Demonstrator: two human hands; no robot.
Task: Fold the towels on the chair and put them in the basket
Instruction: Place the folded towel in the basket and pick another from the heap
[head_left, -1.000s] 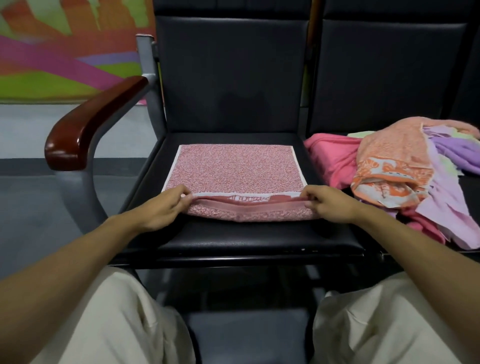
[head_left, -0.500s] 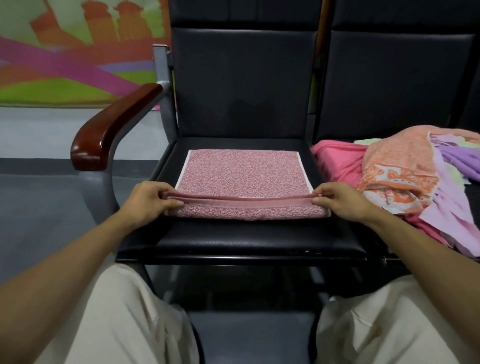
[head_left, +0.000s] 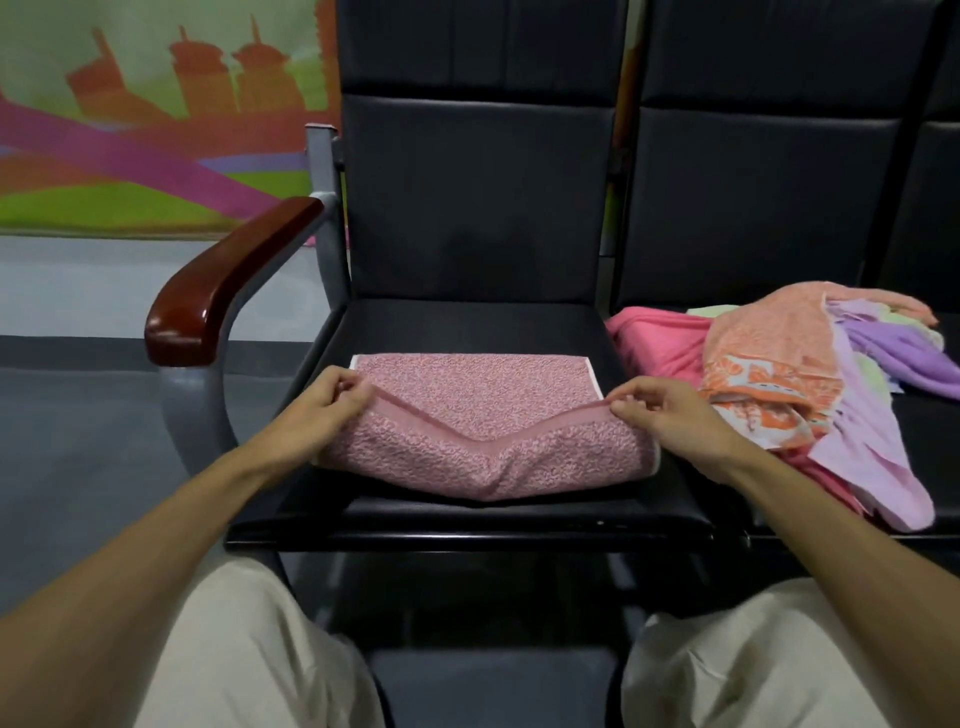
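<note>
At the bottom of the frame, knees in pale trousers (head_left: 234, 649) sat either side of the front edge of the black chair (head_left: 467, 325). Just above, at centre, the left hand (head_left: 324, 415) pinched the left end of the pink towel's (head_left: 483, 447) near hem and the right hand (head_left: 670, 421) pinched the right end, both raised so the hem sagged in a V between them, while the far half lay flat on the seat. Farther off, a loose pile (head_left: 779, 364) of pink, orange and purple towels lay on the next seat at right, a wooden armrest (head_left: 228, 280) stood at left, and a coloured mural (head_left: 130, 130) filled the upper left.
</note>
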